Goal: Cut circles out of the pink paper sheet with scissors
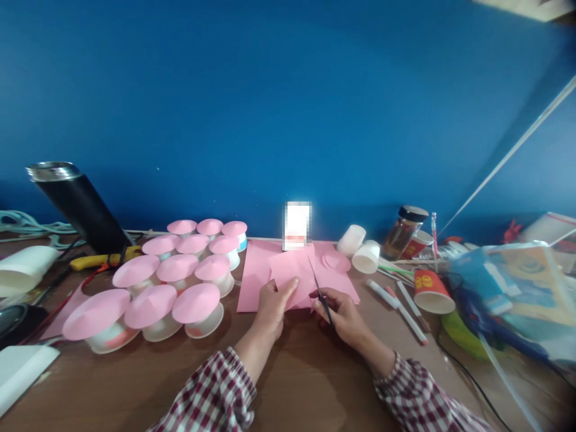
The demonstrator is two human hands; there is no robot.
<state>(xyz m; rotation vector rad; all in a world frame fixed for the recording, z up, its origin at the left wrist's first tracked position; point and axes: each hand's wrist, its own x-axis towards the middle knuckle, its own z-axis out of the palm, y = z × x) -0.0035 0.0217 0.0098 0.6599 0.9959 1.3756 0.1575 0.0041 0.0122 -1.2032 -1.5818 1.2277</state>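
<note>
My left hand point(275, 305) grips a piece of pink paper point(292, 270) by its lower left part, thumb on top. In my right hand point(336, 312) is a pair of scissors point(318, 288), their blades pointing up and away along the paper's right edge. Whether the blades touch the paper I cannot tell. Beneath lies a larger pink sheet point(252, 282) on the brown table. Pink paper circles point(336, 261) rest on it to the right. Behind the paper stands a bright, pixelated rectangle point(297, 225).
Paper cups with pink cone tops point(175, 267) stand in rows at left, near a black flask point(81, 207). At right are white cups point(366, 257), markers point(400, 309), a jar point(405, 231), a red cup point(432, 291) and a blue glue gun point(499, 330). A blue wall point(270, 108) closes the back.
</note>
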